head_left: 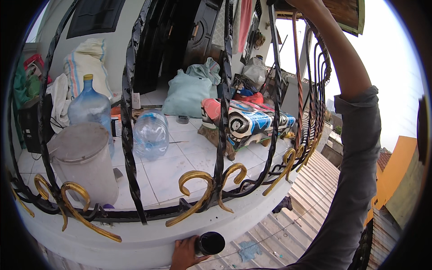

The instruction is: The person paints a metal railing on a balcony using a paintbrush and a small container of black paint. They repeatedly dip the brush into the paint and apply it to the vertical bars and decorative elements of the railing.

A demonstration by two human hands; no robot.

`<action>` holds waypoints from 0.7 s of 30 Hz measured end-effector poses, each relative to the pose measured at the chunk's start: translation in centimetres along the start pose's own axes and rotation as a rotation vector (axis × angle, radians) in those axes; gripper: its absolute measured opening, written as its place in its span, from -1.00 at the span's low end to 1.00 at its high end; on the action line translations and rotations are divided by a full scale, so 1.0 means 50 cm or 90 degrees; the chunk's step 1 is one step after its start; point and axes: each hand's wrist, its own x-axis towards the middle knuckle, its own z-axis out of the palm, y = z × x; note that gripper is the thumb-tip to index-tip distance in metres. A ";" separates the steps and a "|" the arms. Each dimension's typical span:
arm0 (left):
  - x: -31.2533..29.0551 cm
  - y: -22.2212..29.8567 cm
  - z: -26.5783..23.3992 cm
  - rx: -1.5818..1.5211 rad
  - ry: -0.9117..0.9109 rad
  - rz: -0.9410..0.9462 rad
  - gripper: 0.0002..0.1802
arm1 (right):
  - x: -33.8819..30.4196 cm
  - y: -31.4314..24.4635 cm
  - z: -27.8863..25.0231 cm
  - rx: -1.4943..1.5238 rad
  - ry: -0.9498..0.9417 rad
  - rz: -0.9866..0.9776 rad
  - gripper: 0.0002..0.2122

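Low in the picture, my left hand (183, 253) grips a small round can (211, 243), black inside, from its left side. It is beside the white curved ledge under the railing. My right arm in a grey sleeve reaches up along the right side, so that my right hand (307, 3) is at the top edge, near the upper railing. Its fingers are out of the picture, and what they hold cannot be seen. The railing (220, 130) has twisted black bars with pale worn patches on some and gold scrolls at the foot.
Behind the bars on white tiles stand a lidded bin (83, 157), a blue water jug (90, 103), another jug (151, 135) lying down, a stuffed pale-green sack (186, 93) and a bench with a patterned cover (247, 119). A ribbed metal roof (301, 198) lies below at right.
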 end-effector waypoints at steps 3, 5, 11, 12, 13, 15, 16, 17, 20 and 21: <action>0.004 -0.002 0.000 -0.010 -0.013 -0.002 -0.02 | -0.004 -0.003 -0.005 0.017 0.026 -0.007 -0.81; 0.005 -0.002 0.000 -0.006 -0.014 -0.006 -0.02 | -0.004 -0.007 -0.012 -0.034 0.022 0.015 -0.81; 0.001 0.000 -0.002 -0.006 -0.001 0.011 -0.02 | -0.002 -0.016 -0.021 -0.043 -0.031 0.068 -0.81; -0.001 0.000 -0.003 -0.004 -0.002 0.010 -0.01 | -0.002 -0.016 -0.019 -0.032 -0.001 0.048 -0.81; -0.002 0.000 -0.004 -0.004 -0.002 0.011 -0.01 | -0.003 -0.016 -0.017 -0.021 0.029 0.025 -0.81; 0.000 -0.001 -0.003 -0.014 -0.002 0.020 -0.01 | -0.006 -0.015 -0.014 -0.018 0.046 -0.007 -0.81; 0.000 -0.002 -0.003 -0.019 -0.001 0.023 -0.01 | -0.007 -0.014 -0.013 -0.026 0.031 -0.012 -0.81; 0.001 -0.002 -0.002 -0.015 0.006 0.026 -0.01 | -0.008 -0.013 -0.013 -0.034 0.014 -0.015 -0.82; 0.001 -0.003 -0.003 -0.007 0.011 0.036 -0.02 | -0.004 -0.007 -0.011 0.021 0.061 -0.050 -0.82; 0.001 -0.004 -0.003 -0.009 0.010 0.038 -0.02 | -0.003 -0.005 -0.011 0.004 0.019 -0.042 -0.84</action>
